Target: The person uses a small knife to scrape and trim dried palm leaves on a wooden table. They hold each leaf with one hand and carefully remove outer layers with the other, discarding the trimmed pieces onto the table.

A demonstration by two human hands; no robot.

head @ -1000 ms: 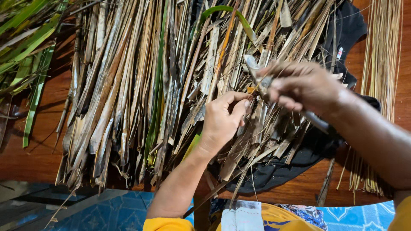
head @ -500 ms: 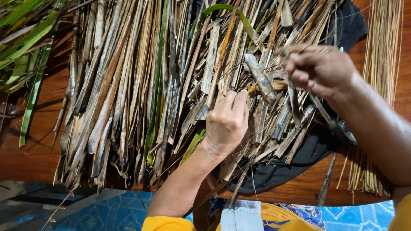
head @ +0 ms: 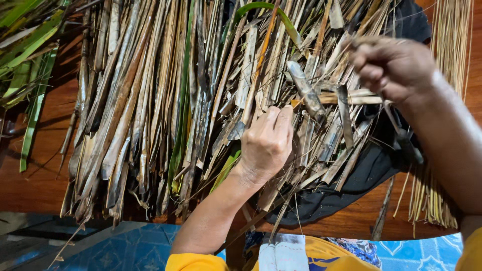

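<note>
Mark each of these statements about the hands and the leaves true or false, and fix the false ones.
1. The left hand presses down on the row of dried leaves. True.
2. The right hand lies flat on the wooden table. False: it is raised above the leaves, fingers closed in a pinch.
3. A black cloth lies under the leaves near the right hand. True.
4. All the leaves are fresh and green. False: most are dry and brown; only a few green leaves lie at the far left.
5. A bundle of thin straw-coloured stalks lies at the right edge. True.
</note>
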